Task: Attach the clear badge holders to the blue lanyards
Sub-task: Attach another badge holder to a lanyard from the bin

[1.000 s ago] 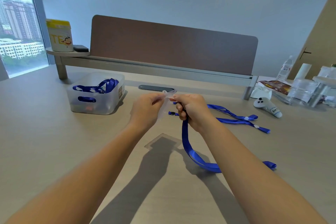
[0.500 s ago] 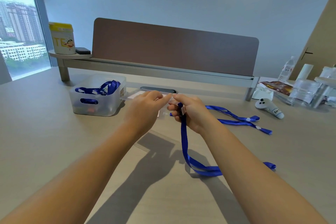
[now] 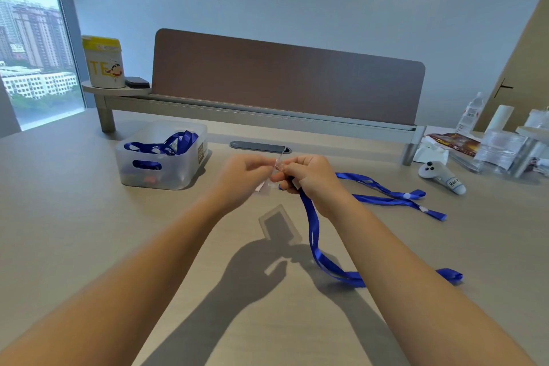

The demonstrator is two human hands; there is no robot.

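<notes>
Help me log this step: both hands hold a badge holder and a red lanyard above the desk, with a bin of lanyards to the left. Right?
Not quite. The head view shows the lanyard in the right hand is blue, not red. The rest stands: the left hand pinches the badge holder, with the bin to the left.

A clear plastic badge holder [image 3: 265, 187] hangs at frame centre, pinched against the clip end of a blue ribbon lanyard [image 3: 315, 235] that trails down-right. More blue lanyards [image 3: 389, 194] lie right of centre.

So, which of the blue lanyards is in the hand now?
The lanyard hanging from the right hand down to the table. The others lie flat on the table or sit in the clear bin.
</notes>
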